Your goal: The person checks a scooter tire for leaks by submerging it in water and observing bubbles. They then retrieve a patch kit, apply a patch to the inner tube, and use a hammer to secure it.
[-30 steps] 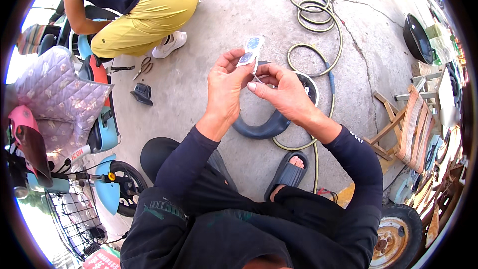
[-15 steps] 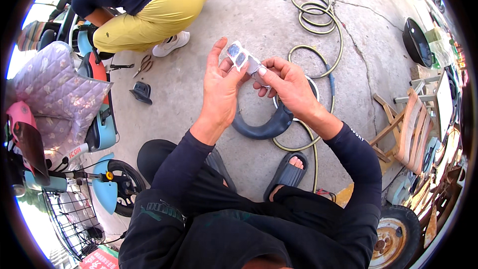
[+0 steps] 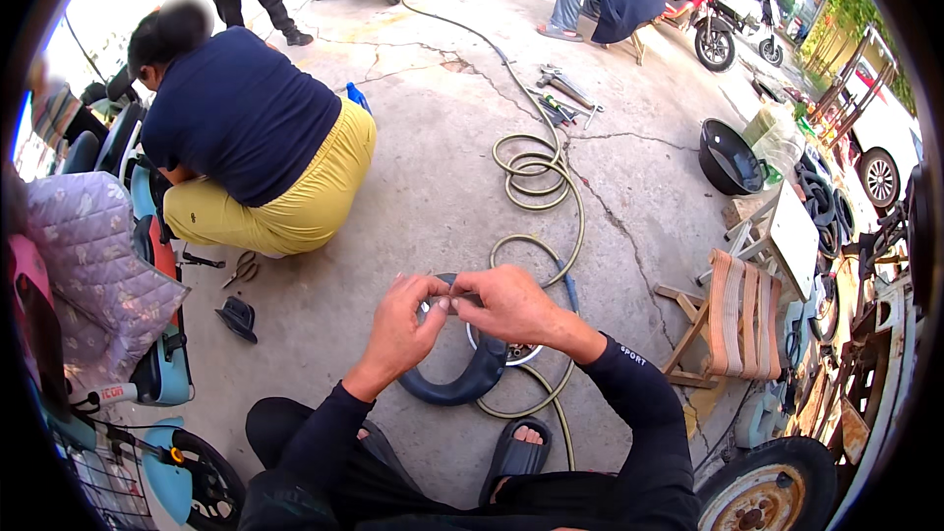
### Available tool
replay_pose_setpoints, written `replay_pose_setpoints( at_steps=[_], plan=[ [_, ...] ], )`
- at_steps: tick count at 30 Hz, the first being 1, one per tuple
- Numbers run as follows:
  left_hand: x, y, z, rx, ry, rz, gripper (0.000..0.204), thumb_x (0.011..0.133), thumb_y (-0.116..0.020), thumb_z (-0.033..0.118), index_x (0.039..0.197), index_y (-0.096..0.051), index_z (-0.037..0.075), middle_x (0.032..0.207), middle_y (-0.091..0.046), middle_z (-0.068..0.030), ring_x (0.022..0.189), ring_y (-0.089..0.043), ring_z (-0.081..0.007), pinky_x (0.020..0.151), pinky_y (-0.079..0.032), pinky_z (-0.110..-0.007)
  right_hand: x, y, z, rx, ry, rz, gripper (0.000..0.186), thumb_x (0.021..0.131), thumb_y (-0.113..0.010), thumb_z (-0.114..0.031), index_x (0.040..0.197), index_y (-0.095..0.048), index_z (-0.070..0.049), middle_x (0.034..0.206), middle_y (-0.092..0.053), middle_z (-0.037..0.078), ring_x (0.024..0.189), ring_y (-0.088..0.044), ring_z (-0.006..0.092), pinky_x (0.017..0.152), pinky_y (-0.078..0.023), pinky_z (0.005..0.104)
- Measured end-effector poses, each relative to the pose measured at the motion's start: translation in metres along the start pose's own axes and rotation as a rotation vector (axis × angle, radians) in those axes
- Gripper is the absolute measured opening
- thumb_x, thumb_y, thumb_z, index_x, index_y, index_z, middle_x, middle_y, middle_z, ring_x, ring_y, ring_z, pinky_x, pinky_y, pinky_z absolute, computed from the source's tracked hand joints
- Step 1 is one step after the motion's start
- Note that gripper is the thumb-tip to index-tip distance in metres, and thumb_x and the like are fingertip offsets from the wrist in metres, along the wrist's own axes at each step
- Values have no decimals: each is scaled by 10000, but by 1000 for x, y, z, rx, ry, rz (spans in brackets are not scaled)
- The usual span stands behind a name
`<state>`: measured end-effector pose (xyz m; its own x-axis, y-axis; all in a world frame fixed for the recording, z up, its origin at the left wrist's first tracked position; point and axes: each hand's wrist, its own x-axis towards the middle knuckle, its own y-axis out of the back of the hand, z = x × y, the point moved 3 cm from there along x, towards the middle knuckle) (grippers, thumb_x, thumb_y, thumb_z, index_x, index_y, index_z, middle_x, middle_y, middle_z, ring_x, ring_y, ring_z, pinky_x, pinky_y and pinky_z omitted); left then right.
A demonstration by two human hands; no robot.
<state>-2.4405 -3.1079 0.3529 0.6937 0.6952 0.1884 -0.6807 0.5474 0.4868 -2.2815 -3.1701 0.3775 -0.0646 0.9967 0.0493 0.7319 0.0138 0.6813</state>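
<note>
In the head view, the person is sitting low over the cracked grey concrete floor (image 3: 413, 187) and is holding both hands together in front of the chest. The left hand (image 3: 401, 320) and the right hand (image 3: 511, 303) are meeting at their fingertips, and between them they are pinching a small pale flat piece (image 3: 444, 305). It is too small for me to say what it is. Both grips are closed on this piece, thumb against forefinger, one from each side. The piece is lying between the two hands with its long axis running left to right, so neither hand is nearer to it.

Directly under the hands, a black rubber inner tube (image 3: 454, 381) is resting on the floor in a curve, partly over a small silver wheel hub (image 3: 509, 349). The piece is held above the upper part of this tube, not touching it.

A coiled olive-green air hose (image 3: 536, 172) is lying further away, and a squatting person in yellow trousers (image 3: 285, 206) is working to the left, well apart.
</note>
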Motion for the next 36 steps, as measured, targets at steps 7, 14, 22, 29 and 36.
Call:
replay_pose_setpoints(
  at_steps=[7, 14, 22, 29, 36],
  plan=[
    [-12, 8, 15, 443, -108, -20, 94, 800, -650, 156, 860, -660, 83, 807, -643, -56, 848, -608, -254, 1055, -309, -560, -10, -11, -2, -89, 61, 8, 165, 799, -614, -202, 851, -651, -50, 736, -655, 159, 728, -638, 367, 628, -488, 460],
    [-15, 9, 13, 361, 13, -110, 101, 798, -635, 171, 814, -671, 78, 758, -649, -52, 775, -601, -242, 1002, -369, -507, -11, -11, -9, 1, 170, 19, 134, 760, -646, -153, 831, -635, -40, 719, -641, 147, 646, -626, 335, 578, -475, 403],
    [1, 10, 2, -227, 262, 54, 157, 856, -620, 163, 795, -645, 21, 727, -645, -34, 625, -545, -113, 629, -445, -264, -2, -8, 0, 109, 101, 225, 120, 795, -653, -123, 854, -646, -18, 711, -648, 131, 622, -641, 224, 575, -484, 329],
    [-2, 11, -30, -850, 499, 273, 155, 942, -516, 180, 924, -615, 63, 894, -651, -43, 816, -593, -119, 736, -465, -276, -3, -16, 16, 490, 18, 114, 128, 832, -646, -103, 911, -625, -5, 1031, -657, 142, 846, -644, 266, 717, -513, 329],
    [-12, -17, -52, -1169, 594, 235, 260, 987, -475, 261, 1058, -602, 45, 1021, -648, -82, 894, -618, -168, 768, -492, -298, -8, -65, -15, 12, 383, 303, 157, 759, -689, -90, 878, -600, -37, 1075, -582, 152, 919, -612, 325, 745, -523, 398]
  ],
)
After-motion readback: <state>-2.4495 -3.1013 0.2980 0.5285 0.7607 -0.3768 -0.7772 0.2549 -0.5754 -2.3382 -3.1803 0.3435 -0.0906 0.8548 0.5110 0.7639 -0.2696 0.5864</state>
